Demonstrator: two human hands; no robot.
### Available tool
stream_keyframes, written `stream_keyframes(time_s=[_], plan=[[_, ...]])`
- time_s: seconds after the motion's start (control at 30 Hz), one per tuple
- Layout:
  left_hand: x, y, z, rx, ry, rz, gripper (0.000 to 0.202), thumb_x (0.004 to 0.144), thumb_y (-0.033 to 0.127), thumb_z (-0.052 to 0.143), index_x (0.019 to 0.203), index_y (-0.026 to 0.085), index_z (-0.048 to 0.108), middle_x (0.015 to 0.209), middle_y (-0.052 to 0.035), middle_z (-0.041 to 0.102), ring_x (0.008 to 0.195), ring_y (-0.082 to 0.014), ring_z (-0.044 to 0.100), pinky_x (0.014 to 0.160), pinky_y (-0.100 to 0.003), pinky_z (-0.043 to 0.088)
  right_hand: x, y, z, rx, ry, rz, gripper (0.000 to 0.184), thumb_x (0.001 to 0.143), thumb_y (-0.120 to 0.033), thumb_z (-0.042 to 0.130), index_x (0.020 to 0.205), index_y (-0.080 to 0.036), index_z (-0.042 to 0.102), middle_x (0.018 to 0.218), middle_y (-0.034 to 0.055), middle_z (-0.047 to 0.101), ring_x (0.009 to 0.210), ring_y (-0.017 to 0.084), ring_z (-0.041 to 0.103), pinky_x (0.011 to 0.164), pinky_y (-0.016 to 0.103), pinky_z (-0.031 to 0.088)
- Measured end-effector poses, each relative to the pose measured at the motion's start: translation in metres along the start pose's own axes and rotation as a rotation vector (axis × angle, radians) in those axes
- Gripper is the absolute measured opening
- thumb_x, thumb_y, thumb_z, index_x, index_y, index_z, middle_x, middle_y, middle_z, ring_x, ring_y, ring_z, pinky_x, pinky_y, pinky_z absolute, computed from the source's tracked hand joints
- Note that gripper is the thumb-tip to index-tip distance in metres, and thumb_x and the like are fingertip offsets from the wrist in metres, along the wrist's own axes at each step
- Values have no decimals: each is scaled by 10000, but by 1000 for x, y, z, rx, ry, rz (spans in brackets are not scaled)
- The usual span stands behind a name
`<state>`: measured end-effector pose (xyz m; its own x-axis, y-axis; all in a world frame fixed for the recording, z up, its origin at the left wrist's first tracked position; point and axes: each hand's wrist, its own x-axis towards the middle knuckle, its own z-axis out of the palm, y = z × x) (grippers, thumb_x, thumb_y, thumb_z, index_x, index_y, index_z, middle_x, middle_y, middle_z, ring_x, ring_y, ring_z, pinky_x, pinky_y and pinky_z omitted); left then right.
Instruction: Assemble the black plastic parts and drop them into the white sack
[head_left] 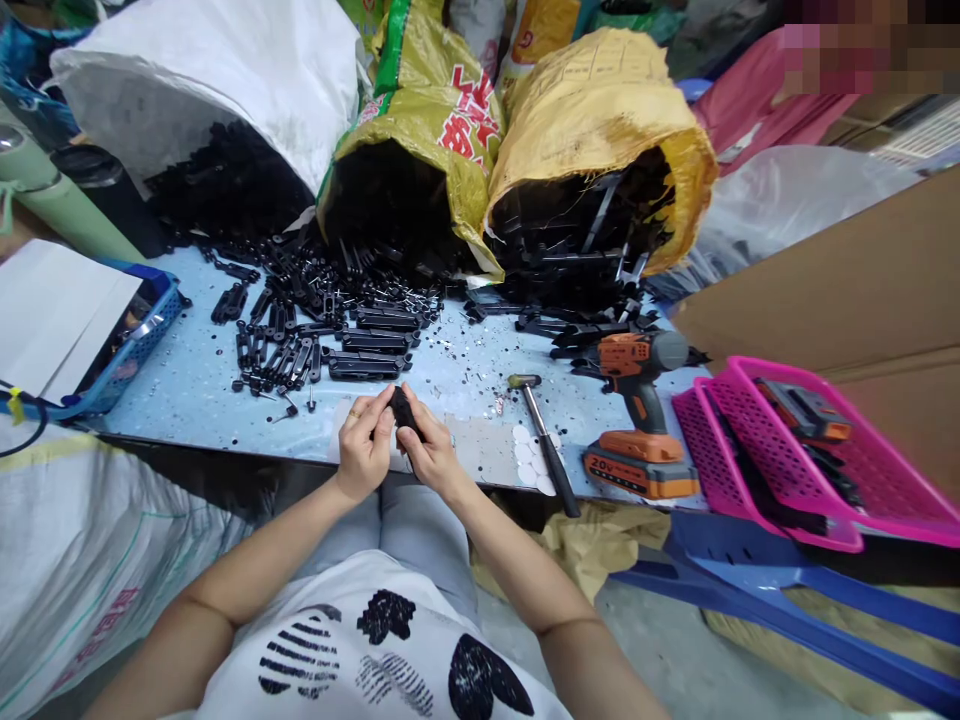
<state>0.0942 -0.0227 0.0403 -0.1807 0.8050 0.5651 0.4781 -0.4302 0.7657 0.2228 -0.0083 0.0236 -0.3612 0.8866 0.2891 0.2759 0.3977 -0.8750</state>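
Observation:
Between my two hands is a small black plastic part point(403, 408), held over the table's front edge. My left hand point(365, 440) pinches it from the left, thumb and fingers closed. From the other side my right hand point(429, 445) grips the same part, its fingers closed around the lower end. Just beyond the hands lie stacked black plastic pieces point(373, 352), long and narrow. Many loose black parts point(289, 340) spread out to their left, some with metal pins. The fingers hide much of the held part.
Behind stand a white sack point(225, 60), a green-yellow sack point(420, 120) and a yellow sack point(592, 110), all with black parts. On the right are a hammer point(546, 435), a cordless drill point(637, 410) and pink baskets point(795, 440). A blue basket point(142, 350) stands left.

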Motion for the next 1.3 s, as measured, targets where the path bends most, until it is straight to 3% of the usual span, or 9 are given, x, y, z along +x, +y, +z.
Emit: stream_keyframes(time_s=[0.2, 0.37, 0.43, 0.53, 0.7, 0.83, 1.03, 1.2, 1.3], plan=[[-3, -19, 4, -91, -68, -176, 338, 943, 337, 412, 1195, 192, 584, 1035, -101, 637, 926, -185, 610, 809, -333, 518, 7, 6, -2, -51, -146, 50, 579, 953, -458, 332, 1482, -254, 216, 1215, 108, 567, 788, 158, 615, 744, 322, 528], [-33, -34, 6, -141, -169, -578, 438, 930, 389, 410, 1325, 199, 404, 989, -82, 605, 743, -162, 645, 661, -313, 548, 60, 49, -60, -410, -389, 147, 450, 931, -438, 414, 1351, -289, 470, 1202, 60, 595, 978, 185, 599, 883, 341, 472], [-36, -35, -2, 94, -243, -468, 492, 889, 334, 487, 1348, 195, 381, 1134, -131, 564, 950, -231, 622, 807, -400, 525, 95, 78, -99, -650, -216, 280, 418, 942, -345, 406, 1334, -224, 489, 1239, 109, 564, 1022, 195, 568, 875, 340, 460], [-22, -32, -10, 438, -475, -81, 505, 832, 232, 545, 1325, 207, 439, 1329, -154, 456, 1259, -325, 407, 1030, -533, 331, 143, 119, -153, -952, -3, 297, 417, 930, -138, 370, 1326, -30, 440, 1243, 241, 518, 1113, 216, 481, 908, 377, 390], [9, -30, 2, 596, -1027, 297, 444, 855, 62, 414, 1261, 214, 509, 1076, -105, 620, 1040, -242, 551, 958, -459, 365, 175, 147, -185, -1014, -13, 206, 235, 917, -136, 455, 1097, -32, 565, 1113, 155, 595, 1072, 175, 487, 961, 410, 334], [11, -37, -4, 704, -1030, 320, 435, 869, 46, 363, 1270, 143, 500, 973, -122, 623, 917, -238, 569, 767, -366, 411, 165, 140, -181, -1055, -87, 125, 282, 932, -76, 338, 864, 0, 600, 908, 169, 634, 969, 137, 479, 971, 366, 275], [7, -45, -15, 736, -971, 223, 363, 908, 175, 435, 1263, 128, 493, 1003, -138, 596, 956, -261, 548, 776, -370, 403, 116, 80, -164, -1124, -156, -58, 292, 972, -216, 317, 1070, -73, 551, 990, 154, 602, 935, 187, 479, 994, 399, 254], [12, -44, 0, 584, -1056, 226, 330, 918, 263, 445, 1224, 154, 504, 1074, -119, 578, 1022, -253, 518, 865, -381, 413, 25, 25, -120, -1017, -641, -37, 381, 951, -478, 357, 1026, -151, 538, 786, 61, 605, 609, 158, 502, 615, 290, 352], [18, -40, 5, 526, -1127, 220, 329, 897, 191, 411, 1208, 161, 513, 1112, -105, 578, 1051, -241, 512, 915, -384, 396, -18, 18, -92, -964, -741, -122, 373, 963, -466, 326, 1006, -161, 536, 892, 78, 601, 674, 160, 553, 609, 276, 334]])
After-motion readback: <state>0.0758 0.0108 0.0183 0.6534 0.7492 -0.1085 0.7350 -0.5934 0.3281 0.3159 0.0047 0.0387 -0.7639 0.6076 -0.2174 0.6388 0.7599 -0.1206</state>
